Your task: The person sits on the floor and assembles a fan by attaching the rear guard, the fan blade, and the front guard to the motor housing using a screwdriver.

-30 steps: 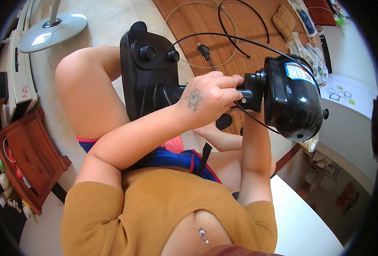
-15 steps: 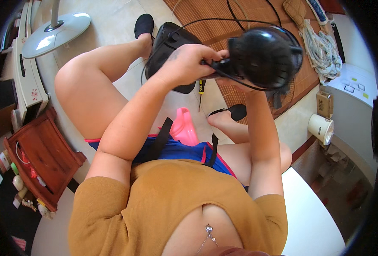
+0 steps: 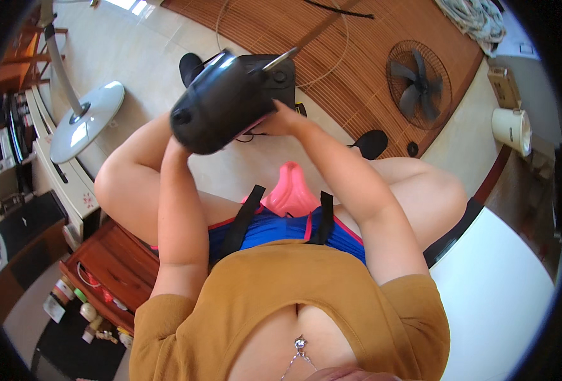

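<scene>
A black fan motor housing [image 3: 220, 105] is up in front of me, tilted, its metal shaft [image 3: 279, 59] pointing to the upper right. My left hand [image 3: 177, 145] goes behind the near left end of the housing and holds it; most of its fingers are hidden. My right hand [image 3: 282, 119] grips the housing at its lower right edge, with the fingertips out of sight. Behind the housing, a black fan base [image 3: 282, 77] with a knob stands on the floor. The yellow-and-black handle of a screwdriver [image 3: 300, 108] shows beside the base.
A fan blade [image 3: 416, 82] lies in its round grille on the bamboo mat [image 3: 350, 89]. A small black round part [image 3: 412, 148] is near my foot. Between my legs is a pink plastic piece [image 3: 290, 189]. A pale round stand base [image 3: 89, 120] stands left; a white bucket [image 3: 508, 129] right.
The motor housing has moved left and turned, so its shaft now shows. My left hand has gone from its neck to behind it, and my right hand has come across leftward. The view has shifted.
</scene>
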`<state>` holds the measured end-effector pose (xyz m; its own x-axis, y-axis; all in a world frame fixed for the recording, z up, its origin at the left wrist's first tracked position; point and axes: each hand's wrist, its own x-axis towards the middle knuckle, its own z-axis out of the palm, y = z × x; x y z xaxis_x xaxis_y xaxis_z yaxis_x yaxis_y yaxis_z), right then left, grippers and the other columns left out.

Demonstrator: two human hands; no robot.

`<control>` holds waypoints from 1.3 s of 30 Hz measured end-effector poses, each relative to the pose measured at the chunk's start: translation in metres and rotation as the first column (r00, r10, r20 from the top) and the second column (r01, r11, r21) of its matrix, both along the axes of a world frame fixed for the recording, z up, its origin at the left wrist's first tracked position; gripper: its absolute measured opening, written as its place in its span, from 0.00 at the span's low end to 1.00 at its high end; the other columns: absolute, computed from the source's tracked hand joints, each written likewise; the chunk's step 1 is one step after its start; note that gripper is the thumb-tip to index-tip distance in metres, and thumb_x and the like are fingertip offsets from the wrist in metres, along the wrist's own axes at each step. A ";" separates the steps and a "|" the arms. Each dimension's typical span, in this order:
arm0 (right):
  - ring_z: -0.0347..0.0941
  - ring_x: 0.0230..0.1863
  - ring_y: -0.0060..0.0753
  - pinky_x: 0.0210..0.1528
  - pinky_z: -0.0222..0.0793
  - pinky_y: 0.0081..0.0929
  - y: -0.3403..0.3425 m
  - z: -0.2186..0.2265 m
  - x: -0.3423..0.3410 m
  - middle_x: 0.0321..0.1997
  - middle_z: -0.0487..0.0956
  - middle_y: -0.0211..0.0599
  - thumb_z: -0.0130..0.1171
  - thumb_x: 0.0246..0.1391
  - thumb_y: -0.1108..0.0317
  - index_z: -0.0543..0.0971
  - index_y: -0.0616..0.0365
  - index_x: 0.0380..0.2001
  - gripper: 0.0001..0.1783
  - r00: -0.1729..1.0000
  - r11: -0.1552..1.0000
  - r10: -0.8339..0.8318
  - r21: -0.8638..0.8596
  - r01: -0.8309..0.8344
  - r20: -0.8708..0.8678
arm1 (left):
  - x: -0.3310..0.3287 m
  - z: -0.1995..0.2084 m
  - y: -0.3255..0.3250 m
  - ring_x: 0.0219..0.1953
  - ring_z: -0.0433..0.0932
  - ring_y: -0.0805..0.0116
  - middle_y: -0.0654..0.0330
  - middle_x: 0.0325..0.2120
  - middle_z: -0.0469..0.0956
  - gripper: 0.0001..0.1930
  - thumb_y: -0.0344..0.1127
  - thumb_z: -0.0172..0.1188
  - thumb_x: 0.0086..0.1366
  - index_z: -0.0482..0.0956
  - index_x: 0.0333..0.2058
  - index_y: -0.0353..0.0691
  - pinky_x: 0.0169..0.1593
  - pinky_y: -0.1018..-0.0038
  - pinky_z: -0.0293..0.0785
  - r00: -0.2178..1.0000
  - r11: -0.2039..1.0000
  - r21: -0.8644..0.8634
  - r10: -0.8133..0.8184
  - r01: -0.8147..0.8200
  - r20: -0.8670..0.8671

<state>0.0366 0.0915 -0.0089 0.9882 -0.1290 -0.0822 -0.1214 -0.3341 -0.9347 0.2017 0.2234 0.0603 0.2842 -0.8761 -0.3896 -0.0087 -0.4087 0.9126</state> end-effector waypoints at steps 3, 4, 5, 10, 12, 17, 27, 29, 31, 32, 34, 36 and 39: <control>0.73 0.43 0.42 0.48 0.67 0.32 0.029 0.010 0.002 0.40 0.78 0.42 0.60 0.33 0.77 0.76 0.59 0.36 0.20 0.959 0.961 -0.243 0.099 0.259 -0.145 | 0.011 0.014 0.004 0.41 0.75 0.67 0.61 0.40 0.76 0.17 0.32 0.57 0.59 0.74 0.48 0.41 0.44 0.73 0.71 0.981 0.985 0.151 0.105 -0.081 -0.160; 0.73 0.43 0.42 0.48 0.67 0.32 0.034 0.007 0.000 0.40 0.78 0.42 0.60 0.33 0.77 0.76 0.59 0.36 0.20 0.956 0.956 -0.258 0.104 0.274 -0.140 | 0.012 0.018 0.003 0.41 0.75 0.68 0.61 0.40 0.76 0.17 0.32 0.57 0.59 0.73 0.48 0.42 0.44 0.73 0.71 0.966 0.974 0.203 0.147 -0.104 -0.212; 0.73 0.43 0.44 0.47 0.68 0.33 0.040 0.000 -0.001 0.39 0.78 0.43 0.60 0.32 0.77 0.76 0.59 0.36 0.20 0.953 0.952 -0.288 0.076 0.295 -0.090 | 0.011 0.022 0.003 0.41 0.75 0.68 0.61 0.40 0.76 0.17 0.31 0.57 0.59 0.73 0.49 0.42 0.44 0.74 0.71 0.945 0.956 0.264 0.198 -0.127 -0.262; 0.70 0.48 0.55 0.45 0.69 0.40 0.039 0.021 -0.021 0.41 0.76 0.52 0.57 0.38 0.76 0.73 0.56 0.42 0.22 0.977 0.996 -0.027 0.079 0.045 -0.211 | 0.017 0.054 0.011 0.41 0.74 0.71 0.62 0.41 0.74 0.19 0.31 0.56 0.61 0.71 0.52 0.44 0.44 0.75 0.71 0.751 0.682 0.692 0.581 -0.238 -0.313; 0.71 0.47 0.55 0.44 0.69 0.40 0.049 0.007 -0.031 0.40 0.77 0.50 0.58 0.36 0.77 0.74 0.54 0.42 0.23 0.999 0.997 0.017 0.081 -0.014 -0.034 | 0.028 0.064 0.023 0.40 0.74 0.71 0.61 0.41 0.75 0.20 0.30 0.55 0.61 0.70 0.53 0.43 0.43 0.76 0.71 0.872 0.750 0.584 0.469 -0.310 -0.139; 0.72 0.45 0.53 0.43 0.70 0.41 0.075 -0.004 -0.048 0.39 0.78 0.49 0.60 0.35 0.76 0.75 0.50 0.41 0.23 0.973 0.991 0.132 0.033 -0.129 -0.188 | 0.002 0.102 0.040 0.43 0.73 0.71 0.58 0.45 0.74 0.22 0.32 0.55 0.61 0.67 0.55 0.37 0.45 0.77 0.69 0.969 0.967 0.124 0.205 -0.222 0.138; 0.73 0.46 0.50 0.45 0.69 0.39 0.069 -0.009 -0.040 0.39 0.78 0.49 0.65 0.29 0.73 0.76 0.54 0.39 0.26 0.925 0.947 0.321 0.102 -0.306 -0.204 | -0.056 0.105 0.038 0.51 0.68 0.62 0.53 0.45 0.72 0.28 0.41 0.67 0.48 0.73 0.46 0.32 0.56 0.71 0.62 0.937 0.967 0.070 -0.253 0.243 0.239; 0.71 0.49 0.49 0.49 0.68 0.38 0.055 -0.001 -0.033 0.43 0.77 0.49 0.67 0.28 0.72 0.75 0.53 0.42 0.29 0.862 0.913 0.409 0.151 -0.380 -0.299 | -0.053 0.101 0.038 0.50 0.69 0.59 0.51 0.43 0.73 0.25 0.44 0.68 0.47 0.77 0.42 0.34 0.56 0.68 0.61 0.947 0.972 0.078 -0.234 0.222 0.221; 0.64 0.57 0.47 0.58 0.61 0.35 0.033 -0.009 -0.036 0.53 0.71 0.49 0.71 0.24 0.67 0.71 0.53 0.51 0.41 0.890 0.897 0.441 0.075 -0.435 -0.115 | -0.055 0.103 0.034 0.51 0.69 0.57 0.50 0.44 0.73 0.26 0.46 0.68 0.46 0.78 0.41 0.35 0.56 0.67 0.61 0.953 0.975 0.095 -0.215 0.199 0.212; 0.57 0.62 0.48 0.64 0.54 0.33 0.017 -0.023 -0.030 0.59 0.64 0.48 0.73 0.21 0.63 0.66 0.53 0.57 0.50 0.863 0.873 0.487 0.093 -0.478 -0.137 | -0.052 0.099 0.036 0.52 0.69 0.55 0.49 0.44 0.73 0.26 0.46 0.68 0.46 0.78 0.41 0.35 0.56 0.66 0.61 0.936 0.968 0.091 -0.251 0.236 0.246; 0.62 0.59 0.47 0.60 0.59 0.35 -0.021 -0.054 -0.038 0.57 0.68 0.45 0.70 0.28 0.63 0.71 0.52 0.53 0.41 0.914 0.957 0.273 -0.016 -0.291 -0.300 | -0.052 0.098 0.037 0.53 0.68 0.54 0.49 0.43 0.73 0.26 0.46 0.68 0.46 0.78 0.41 0.35 0.56 0.65 0.61 0.940 0.974 0.059 -0.229 0.221 0.255; 0.67 0.55 0.43 0.54 0.66 0.40 -0.045 -0.044 -0.040 0.58 0.68 0.39 0.64 0.36 0.71 0.75 0.41 0.51 0.31 0.767 0.939 -0.175 -0.338 -0.058 -0.618 | -0.049 0.096 0.042 0.52 0.68 0.54 0.48 0.43 0.74 0.25 0.46 0.67 0.47 0.78 0.41 0.35 0.56 0.64 0.61 0.941 0.975 0.037 -0.219 0.217 0.256; 0.67 0.56 0.45 0.53 0.67 0.40 -0.066 -0.088 -0.067 0.66 0.58 0.35 0.57 0.44 0.73 0.77 0.39 0.47 0.24 0.676 0.864 -0.342 -0.502 -0.048 -0.653 | -0.051 0.091 0.037 0.46 0.70 0.49 0.47 0.38 0.73 0.22 0.42 0.69 0.46 0.78 0.39 0.37 0.52 0.64 0.65 0.936 0.965 -0.090 -0.213 0.246 0.280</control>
<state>-0.0303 0.0259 -0.0965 0.6134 -0.4801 -0.6271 -0.7537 -0.5932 -0.2830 0.1506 0.2609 0.1510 0.1478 -0.9656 -0.2139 -0.3377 -0.2526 0.9067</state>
